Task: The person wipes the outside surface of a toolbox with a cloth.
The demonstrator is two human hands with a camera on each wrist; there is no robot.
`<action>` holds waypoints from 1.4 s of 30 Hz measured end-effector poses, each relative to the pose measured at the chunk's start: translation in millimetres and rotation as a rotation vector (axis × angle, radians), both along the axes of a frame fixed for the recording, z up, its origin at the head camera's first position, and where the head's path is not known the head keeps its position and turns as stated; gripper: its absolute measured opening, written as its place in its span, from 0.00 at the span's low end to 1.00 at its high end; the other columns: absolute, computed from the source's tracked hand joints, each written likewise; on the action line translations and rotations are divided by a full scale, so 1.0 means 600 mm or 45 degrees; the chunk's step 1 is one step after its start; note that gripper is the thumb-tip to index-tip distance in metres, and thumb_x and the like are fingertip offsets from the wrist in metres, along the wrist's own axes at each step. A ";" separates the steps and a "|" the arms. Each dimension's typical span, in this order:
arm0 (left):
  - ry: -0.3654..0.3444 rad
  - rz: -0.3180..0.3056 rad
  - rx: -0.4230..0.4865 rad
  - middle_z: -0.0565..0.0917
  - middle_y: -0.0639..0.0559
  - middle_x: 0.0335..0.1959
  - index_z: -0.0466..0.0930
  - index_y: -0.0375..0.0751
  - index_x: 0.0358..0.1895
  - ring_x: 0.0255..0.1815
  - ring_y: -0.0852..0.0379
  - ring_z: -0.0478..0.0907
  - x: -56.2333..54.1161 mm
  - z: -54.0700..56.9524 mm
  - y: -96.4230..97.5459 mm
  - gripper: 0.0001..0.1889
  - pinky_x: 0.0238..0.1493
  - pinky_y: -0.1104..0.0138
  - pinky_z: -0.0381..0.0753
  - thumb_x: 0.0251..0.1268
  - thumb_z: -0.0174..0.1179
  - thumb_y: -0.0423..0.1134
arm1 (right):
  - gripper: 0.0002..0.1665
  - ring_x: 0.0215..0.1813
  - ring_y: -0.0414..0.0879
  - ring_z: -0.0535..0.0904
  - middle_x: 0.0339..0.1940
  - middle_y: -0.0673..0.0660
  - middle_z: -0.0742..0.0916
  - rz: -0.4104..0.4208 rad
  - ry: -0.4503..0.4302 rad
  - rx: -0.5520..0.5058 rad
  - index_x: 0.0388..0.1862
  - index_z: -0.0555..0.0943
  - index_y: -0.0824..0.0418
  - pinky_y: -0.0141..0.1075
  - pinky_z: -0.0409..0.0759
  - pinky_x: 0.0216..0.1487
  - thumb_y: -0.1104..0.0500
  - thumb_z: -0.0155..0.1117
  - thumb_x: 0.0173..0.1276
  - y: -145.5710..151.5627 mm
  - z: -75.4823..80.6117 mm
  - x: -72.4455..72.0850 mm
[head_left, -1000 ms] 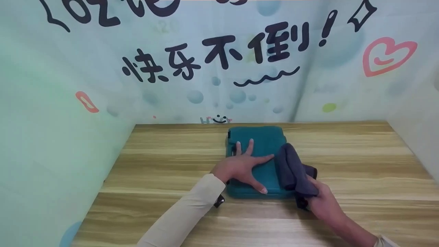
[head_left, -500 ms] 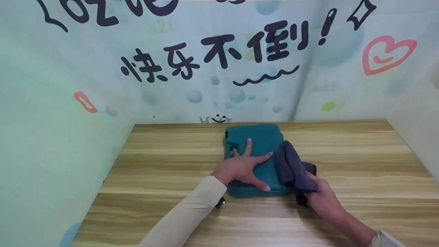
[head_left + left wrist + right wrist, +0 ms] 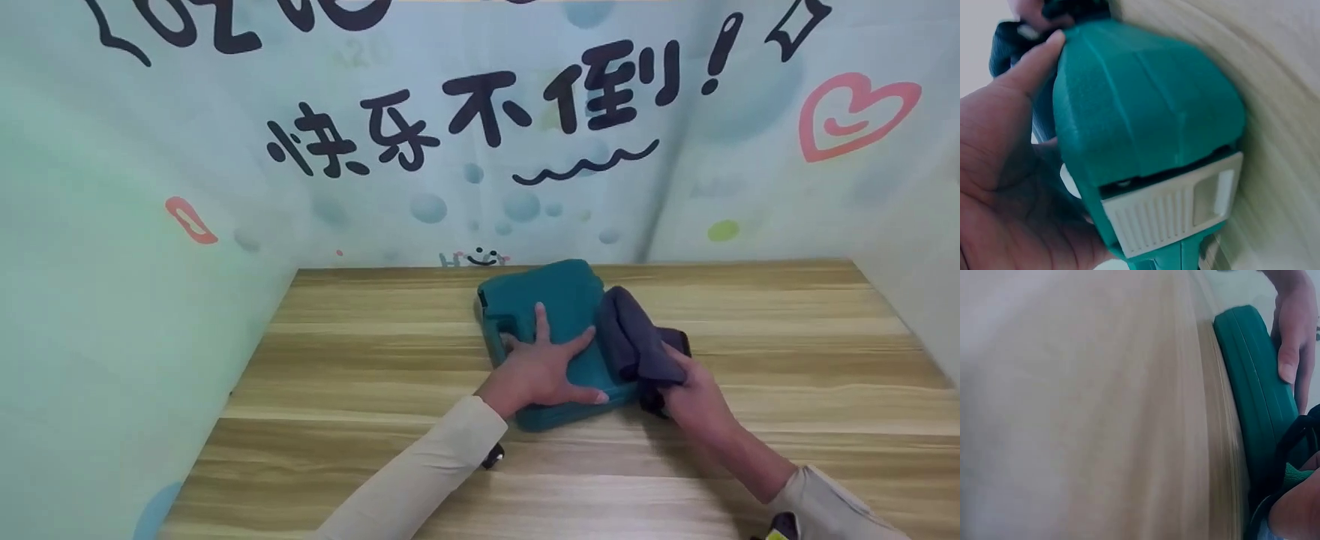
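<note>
A teal plastic carrying case (image 3: 562, 289) lies at an angle on the table. My left hand (image 3: 536, 371) rests on its top with fingers spread, the thumb near the front edge. The left wrist view shows an off-white ribbed latch (image 3: 1154, 211) on the side of the case. A folded dark navy cloth (image 3: 630, 337) lies against the right side and top of the case, and my right hand (image 3: 697, 394) grips its near end. In the right wrist view the cloth is mostly cut off at the frame's lower right corner.
The wood-grain table (image 3: 360, 360) extends around the case on both sides. A printed fabric backdrop (image 3: 375, 217) with dark lettering rises along its back edge, with pale fabric panels at left and right.
The case has turned counterclockwise, its far end shifting left and back. My left hand has turned with it, and my right hand has moved slightly away from me with the cloth.
</note>
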State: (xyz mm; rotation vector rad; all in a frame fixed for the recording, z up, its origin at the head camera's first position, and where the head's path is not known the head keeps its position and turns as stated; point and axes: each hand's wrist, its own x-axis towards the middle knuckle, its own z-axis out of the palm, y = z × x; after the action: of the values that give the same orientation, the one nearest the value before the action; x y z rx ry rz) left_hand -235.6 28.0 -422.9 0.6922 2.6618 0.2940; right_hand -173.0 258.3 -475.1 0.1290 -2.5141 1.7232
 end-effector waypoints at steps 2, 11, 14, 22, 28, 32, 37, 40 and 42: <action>0.027 0.032 -0.020 0.28 0.32 0.80 0.45 0.72 0.82 0.75 0.20 0.45 0.003 -0.004 0.008 0.51 0.68 0.30 0.47 0.58 0.56 0.78 | 0.29 0.71 0.55 0.67 0.70 0.64 0.76 -0.024 0.048 0.054 0.74 0.71 0.67 0.24 0.63 0.62 0.73 0.52 0.74 0.003 -0.001 -0.013; 0.218 0.095 -0.152 0.41 0.25 0.79 0.46 0.68 0.83 0.67 0.23 0.66 0.023 -0.010 0.035 0.45 0.64 0.30 0.57 0.66 0.44 0.78 | 0.27 0.69 0.56 0.71 0.67 0.66 0.79 -0.046 0.121 0.091 0.72 0.72 0.69 0.36 0.66 0.67 0.74 0.51 0.74 0.013 -0.007 -0.063; 0.257 0.071 -0.204 0.46 0.23 0.78 0.47 0.65 0.83 0.61 0.29 0.75 0.030 -0.004 0.040 0.43 0.62 0.33 0.65 0.69 0.45 0.74 | 0.27 0.68 0.55 0.71 0.66 0.66 0.79 -0.008 0.138 0.063 0.71 0.73 0.70 0.33 0.66 0.66 0.75 0.49 0.74 0.017 -0.011 -0.077; 0.224 -0.020 -0.249 0.54 0.26 0.77 0.53 0.63 0.82 0.60 0.40 0.79 0.060 0.015 0.049 0.37 0.53 0.51 0.81 0.75 0.51 0.65 | 0.24 0.65 0.57 0.74 0.63 0.67 0.81 -0.009 0.170 0.075 0.68 0.76 0.71 0.32 0.68 0.64 0.73 0.50 0.75 0.034 -0.013 -0.106; 0.205 -0.156 -0.217 0.62 0.32 0.75 0.59 0.60 0.81 0.67 0.41 0.72 0.080 0.028 0.060 0.32 0.57 0.55 0.79 0.78 0.50 0.60 | 0.23 0.68 0.59 0.72 0.65 0.68 0.79 -0.058 0.139 0.083 0.69 0.75 0.71 0.50 0.65 0.70 0.67 0.50 0.79 0.041 -0.007 -0.133; 0.166 -0.199 -0.147 0.66 0.39 0.75 0.63 0.61 0.79 0.70 0.41 0.69 0.077 0.035 0.058 0.31 0.61 0.52 0.76 0.77 0.54 0.57 | 0.23 0.69 0.60 0.71 0.65 0.68 0.79 -0.046 0.133 0.093 0.69 0.74 0.72 0.53 0.64 0.70 0.64 0.49 0.81 0.044 -0.003 -0.150; 0.128 -0.288 -0.069 0.73 0.52 0.71 0.71 0.58 0.75 0.70 0.51 0.69 0.050 0.050 0.031 0.26 0.65 0.55 0.71 0.76 0.60 0.49 | 0.22 0.68 0.60 0.72 0.64 0.68 0.80 -0.033 0.137 0.117 0.68 0.75 0.72 0.54 0.64 0.70 0.64 0.48 0.81 0.048 -0.005 -0.159; 0.158 -0.351 -0.019 0.76 0.57 0.68 0.74 0.54 0.73 0.67 0.56 0.70 0.023 0.057 0.005 0.27 0.67 0.60 0.68 0.73 0.64 0.43 | 0.23 0.69 0.60 0.71 0.65 0.68 0.79 -0.022 0.143 0.083 0.68 0.75 0.72 0.52 0.64 0.71 0.65 0.49 0.80 0.048 -0.006 -0.161; 0.173 -0.338 -0.010 0.74 0.55 0.70 0.73 0.54 0.74 0.69 0.54 0.68 0.006 0.059 -0.012 0.30 0.68 0.59 0.66 0.70 0.67 0.43 | 0.23 0.70 0.59 0.70 0.66 0.68 0.79 -0.010 0.140 0.050 0.69 0.75 0.72 0.51 0.63 0.71 0.66 0.49 0.80 0.046 -0.007 -0.163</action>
State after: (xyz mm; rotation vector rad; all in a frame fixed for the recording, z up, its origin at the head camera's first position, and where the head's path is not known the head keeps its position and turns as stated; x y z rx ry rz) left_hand -232.0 21.0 -387.5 1.0850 2.6518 0.1688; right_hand -270.5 286.2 -479.5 0.2101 -2.4665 1.6179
